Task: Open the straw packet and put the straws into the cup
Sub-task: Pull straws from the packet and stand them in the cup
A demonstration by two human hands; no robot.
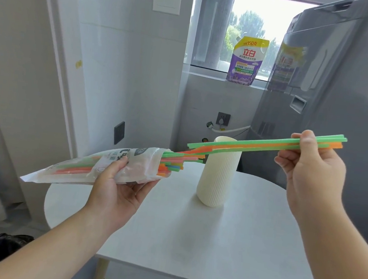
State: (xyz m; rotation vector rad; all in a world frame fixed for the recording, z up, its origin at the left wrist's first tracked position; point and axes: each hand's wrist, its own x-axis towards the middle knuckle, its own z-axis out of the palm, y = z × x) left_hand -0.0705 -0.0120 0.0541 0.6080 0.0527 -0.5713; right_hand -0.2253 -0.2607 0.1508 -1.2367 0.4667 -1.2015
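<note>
Head view, single frame. Packet (103,167) is already open at its right end; it lies roughly level in the air over the left edge of the counter (187,246), cradled from below by the left hand (122,187), fingers (146,185) curled under it and thumb pressed on top. Many straws (172,165) remain inside, their orange, green and pink ends poking out of the mouth.

Right hand (312,162) is raised to the right of the cup (218,172), thumb and fingers pinched shut on a small bunch of green and orange straws (248,146). Bunch is held near its far end; the near ends sit close to the packet mouth, crossing in front of the cup's rim. Whether they are fully clear of the packet, cannot tell.

Cup stands upright on the counter, between the two hands. No straw is visibly standing in it; interior is not visible.

Progress, judged: opening step done. Transfer just begun, first bunch drawn but not yet dropped in. Left: tip the bunch into the cup, then the bulk of the packet.
</note>
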